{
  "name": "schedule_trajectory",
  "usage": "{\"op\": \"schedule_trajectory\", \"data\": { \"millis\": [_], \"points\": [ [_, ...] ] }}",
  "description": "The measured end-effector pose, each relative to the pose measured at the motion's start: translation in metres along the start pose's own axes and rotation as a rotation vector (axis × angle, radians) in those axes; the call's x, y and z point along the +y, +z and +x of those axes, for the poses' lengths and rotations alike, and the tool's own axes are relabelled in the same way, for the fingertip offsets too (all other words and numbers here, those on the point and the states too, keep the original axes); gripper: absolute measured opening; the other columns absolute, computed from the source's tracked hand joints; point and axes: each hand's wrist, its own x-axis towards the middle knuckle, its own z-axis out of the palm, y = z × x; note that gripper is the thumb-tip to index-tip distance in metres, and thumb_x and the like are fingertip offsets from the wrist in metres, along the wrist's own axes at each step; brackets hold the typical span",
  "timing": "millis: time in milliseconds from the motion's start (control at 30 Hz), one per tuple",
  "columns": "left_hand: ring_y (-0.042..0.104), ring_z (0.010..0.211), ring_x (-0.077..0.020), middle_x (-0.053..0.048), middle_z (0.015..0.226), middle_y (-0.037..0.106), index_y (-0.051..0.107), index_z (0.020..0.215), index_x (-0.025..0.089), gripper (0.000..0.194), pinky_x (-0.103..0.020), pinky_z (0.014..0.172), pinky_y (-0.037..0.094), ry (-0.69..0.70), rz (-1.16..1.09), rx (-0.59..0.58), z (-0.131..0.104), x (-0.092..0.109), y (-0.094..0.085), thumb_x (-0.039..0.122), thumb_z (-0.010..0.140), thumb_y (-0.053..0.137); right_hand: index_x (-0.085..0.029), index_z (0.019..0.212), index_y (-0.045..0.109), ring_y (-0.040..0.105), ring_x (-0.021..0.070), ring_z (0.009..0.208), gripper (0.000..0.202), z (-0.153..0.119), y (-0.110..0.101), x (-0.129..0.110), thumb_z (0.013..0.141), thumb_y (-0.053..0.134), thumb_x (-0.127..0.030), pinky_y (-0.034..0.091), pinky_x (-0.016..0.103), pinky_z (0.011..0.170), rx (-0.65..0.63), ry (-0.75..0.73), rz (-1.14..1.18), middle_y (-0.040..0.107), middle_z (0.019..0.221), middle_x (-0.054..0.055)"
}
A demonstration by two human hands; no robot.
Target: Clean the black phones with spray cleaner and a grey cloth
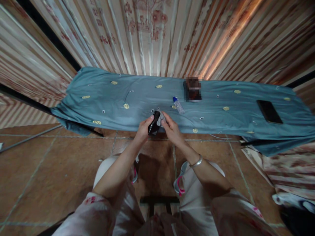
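My left hand (pixel 144 128) is closed around a black glossy object (pixel 154 123), roughly palm-sized, tilted just over the table's near edge. Its exact kind does not show. Pinched in my right hand (pixel 171 127) is a small grey cloth (pixel 161 118), pressed against the upper right side of the black object. Beyond my hands lies a clear small bottle (pixel 179 107) with a blue cap, on its side on the blue tablecloth (pixel 142 93).
A dark upright item (pixel 193 90), blurred out by pixels, stands at the table's back. Toward the right end lies a black phone (pixel 269 111). Pleated patterned curtains (pixel 147 39) hang behind the table. A dark stool or frame bar (pixel 159 200) is between my legs.
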Motion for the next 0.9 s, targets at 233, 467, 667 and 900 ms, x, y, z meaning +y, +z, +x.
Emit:
{"op": "schedule_trajectory", "data": {
  "millis": [233, 467, 667, 900],
  "points": [
    [0.067, 0.075, -0.0184, -0.002, 0.074, 0.073, 0.075, 0.078, 0.016, 0.044, -0.03, 0.077, 0.05, 0.055, -0.072, 0.012, 0.005, -0.007, -0.001, 0.058, 0.066, 0.08, -0.025, 0.149, 0.047, 0.038, 0.0254, 0.148, 0.072, -0.002, 0.01, 0.002, 0.087, 0.059, -0.06, 0.025, 0.044, 0.125, 0.005, 0.089, 0.154, 0.046, 0.156, 0.003],
    [0.071, 0.092, -0.0215, -0.005, 0.088, 0.077, 0.074, 0.089, 0.015, 0.045, -0.031, 0.086, 0.052, 0.046, -0.171, 0.06, 0.016, -0.014, -0.004, 0.057, 0.073, 0.074, -0.028, 0.144, 0.053, 0.044, 0.0239, 0.145, 0.071, -0.008, 0.02, 0.001, 0.082, 0.066, -0.06, 0.026, 0.043, 0.125, -0.101, 0.156, 0.341, 0.053, 0.151, 0.0],
    [0.071, 0.098, -0.02, -0.005, 0.092, 0.077, 0.074, 0.09, 0.015, 0.042, -0.029, 0.092, 0.052, 0.015, -0.165, 0.117, 0.017, -0.015, -0.004, 0.055, 0.079, 0.068, -0.026, 0.129, 0.067, 0.056, 0.0255, 0.134, 0.062, -0.008, 0.021, -0.004, 0.077, 0.072, -0.06, 0.037, 0.044, 0.12, -0.085, 0.251, 0.42, 0.066, 0.137, 0.003],
    [0.071, 0.081, -0.0191, -0.007, 0.083, 0.077, 0.074, 0.087, 0.013, 0.042, -0.029, 0.082, 0.054, -0.061, -0.167, 0.09, 0.012, -0.005, 0.001, 0.052, 0.083, 0.062, -0.026, 0.115, 0.072, 0.065, 0.0241, 0.12, 0.051, -0.011, 0.023, -0.009, 0.074, 0.074, -0.055, 0.046, 0.044, 0.111, -0.092, 0.357, 0.565, 0.073, 0.125, 0.003]
  ]
}}
